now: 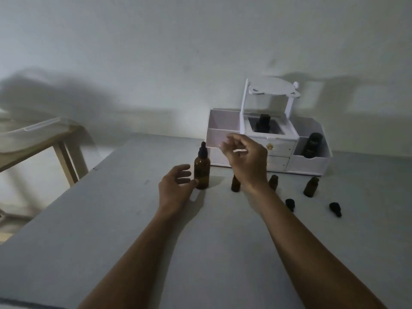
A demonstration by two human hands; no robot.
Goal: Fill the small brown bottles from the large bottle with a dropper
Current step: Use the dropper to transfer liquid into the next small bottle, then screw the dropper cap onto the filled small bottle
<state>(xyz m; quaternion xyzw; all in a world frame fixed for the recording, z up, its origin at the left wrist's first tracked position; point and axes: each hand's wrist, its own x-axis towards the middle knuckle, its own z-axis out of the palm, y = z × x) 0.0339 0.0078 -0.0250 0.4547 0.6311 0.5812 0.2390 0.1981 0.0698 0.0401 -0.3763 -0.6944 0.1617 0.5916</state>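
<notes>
The large brown bottle [202, 169] stands upright on the grey table [111, 230], its black dropper cap on top. My left hand [176, 186] is open just left of it, thumb tip touching its lower side. My right hand [244, 155] hovers above and to the right of the bottle, fingers loosely curled with nothing in them. Three small brown bottles stand uncapped: one [235, 183] partly behind my right wrist, one [273, 182] just right of the wrist, one [310, 186] further right. Two black caps [290, 204] [335, 208] lie on the table in front of them.
A white desk organiser [310, 162] with drawers and a top shelf stands against the wall, holding dark bottles [262, 123] [313, 144] in its compartments. A wooden stool or table with clear plastic [38, 134] on it stands to the left, off the table edge.
</notes>
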